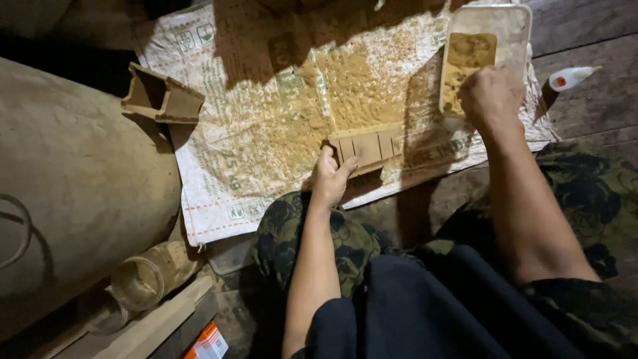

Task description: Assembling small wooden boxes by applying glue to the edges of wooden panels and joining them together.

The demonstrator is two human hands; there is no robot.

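The left hand (330, 178) has its grip closed on the near-left end of a wooden mould (367, 147), which lies on a printed sack (226, 153) spread on the floor. The right hand (490, 96) reaches into a white tray (512, 26) of brown powder at far right; whether its grip is open or closed cannot be told. Powder (352, 86) covers the sack beyond the mould. A second mould (161, 95) lies far left, a small bottle (570, 77) right of the tray.

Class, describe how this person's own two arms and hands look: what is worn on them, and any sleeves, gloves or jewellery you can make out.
Both arms are bare up to the picture's lower edge, with no sleeves showing. The left hand and right hand wear no gloves. No ring, watch or bracelet can be made out, though the light is dim.
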